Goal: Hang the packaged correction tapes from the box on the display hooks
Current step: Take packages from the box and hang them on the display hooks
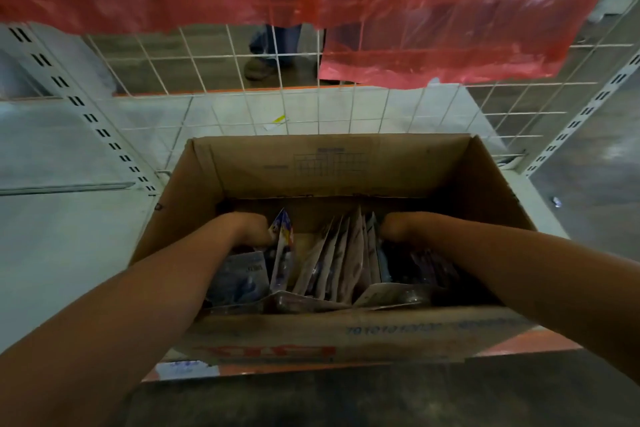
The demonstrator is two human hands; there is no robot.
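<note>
Both hands plunged into box (346, 177): left hand (251, 229), right hand (398, 227), fingers hidden, grip impossible to tell. Between them, upright packaged correction tapes (341, 253); probably light, stiff, slick, best pinched at top edge.

Both bare forearms extended forward and down, left hand (254, 230) and right hand (398, 229) bent downward, fingers hidden.

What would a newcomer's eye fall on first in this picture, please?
Probably the open cardboard box at centre, with both bare arms reaching into it: the left hand and right hand are sunk among upright packaged correction tapes. Next, the red plastic sheet draped over the white wire grid behind the box.
</note>
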